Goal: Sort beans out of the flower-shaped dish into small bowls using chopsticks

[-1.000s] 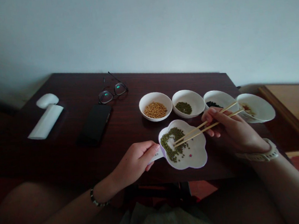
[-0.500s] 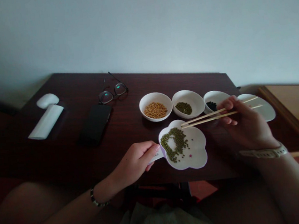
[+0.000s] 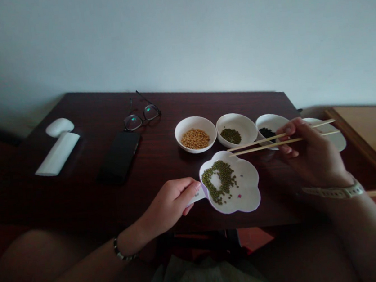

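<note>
Across the lower view, a dark reddish-brown wooden tabletop [image 3: 162, 155]. Up from the lower right, a bare forearm with a pale watch strap at the wrist, ending in the right hand [image 3: 319, 157], raised above the tabletop and angled up and inward, fingers bent and pinching two slim pale wooden chopsticks, thumb on the near side. In from the lower left, a forearm with a beaded bracelet, wrist nearly straight, ending in the left hand [image 3: 172, 201], back upward, fingers curled and closed round the short handle of a white flower-shaped plastic dish with a lilac edge [image 3: 249, 184]. Beyond the dish, in a row, four round white bowls [image 3: 246, 127]: yellow beans, green beans, black beans, then one partly hidden by the right hand. Left of the bowls, a flat black phone [image 3: 118, 158], a long white case [image 3: 58, 153], folding black-framed glasses [image 3: 144, 117] and a rounded white object [image 3: 60, 127]. Over the dish's far rim, the tips of the chopsticks [image 3: 259, 141], slightly apart; contact unclear. Heaped in the dish's left half, small green beans [image 3: 224, 175].
</note>
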`<state>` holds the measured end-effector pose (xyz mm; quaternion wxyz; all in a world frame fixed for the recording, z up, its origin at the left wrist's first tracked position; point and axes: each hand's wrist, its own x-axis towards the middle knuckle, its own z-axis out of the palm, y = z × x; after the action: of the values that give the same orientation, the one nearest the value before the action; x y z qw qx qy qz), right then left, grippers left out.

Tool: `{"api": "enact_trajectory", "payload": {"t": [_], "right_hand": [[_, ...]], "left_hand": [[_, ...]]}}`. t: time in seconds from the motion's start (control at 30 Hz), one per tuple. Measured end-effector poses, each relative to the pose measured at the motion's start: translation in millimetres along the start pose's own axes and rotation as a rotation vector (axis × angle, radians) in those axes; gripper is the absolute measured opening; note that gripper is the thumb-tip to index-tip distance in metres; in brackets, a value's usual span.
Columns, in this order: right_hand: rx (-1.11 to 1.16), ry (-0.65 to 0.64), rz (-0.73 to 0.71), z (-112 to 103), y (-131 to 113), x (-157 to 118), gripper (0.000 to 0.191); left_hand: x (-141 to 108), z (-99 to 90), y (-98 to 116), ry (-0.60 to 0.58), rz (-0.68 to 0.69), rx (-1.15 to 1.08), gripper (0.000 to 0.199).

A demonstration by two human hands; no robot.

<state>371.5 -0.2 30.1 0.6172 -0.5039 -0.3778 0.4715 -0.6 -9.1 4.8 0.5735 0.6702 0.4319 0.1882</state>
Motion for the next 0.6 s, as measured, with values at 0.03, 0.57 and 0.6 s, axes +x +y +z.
{"api": "enact_trajectory", "payload": {"t": [0.03,0.57,0.6], "right_hand": [[-0.024,-0.042,0.030,4.2,0.0,-2.7,0.035],[-0.134,-0.190,0.121,9.7,13.7,-9.3,0.037],[-0.134,-0.194,0.120,10.4,13.6,-9.3,0.037]], "left_hand": [[0.4,0.6,1.3,0.002,-0.001,0.001,0.052],[3.7,3.6,6.5,-0.004,0.005,-0.025,0.052],[3.7,3.5,6.8,-0.006,0.006,-0.025,0.052]]}}
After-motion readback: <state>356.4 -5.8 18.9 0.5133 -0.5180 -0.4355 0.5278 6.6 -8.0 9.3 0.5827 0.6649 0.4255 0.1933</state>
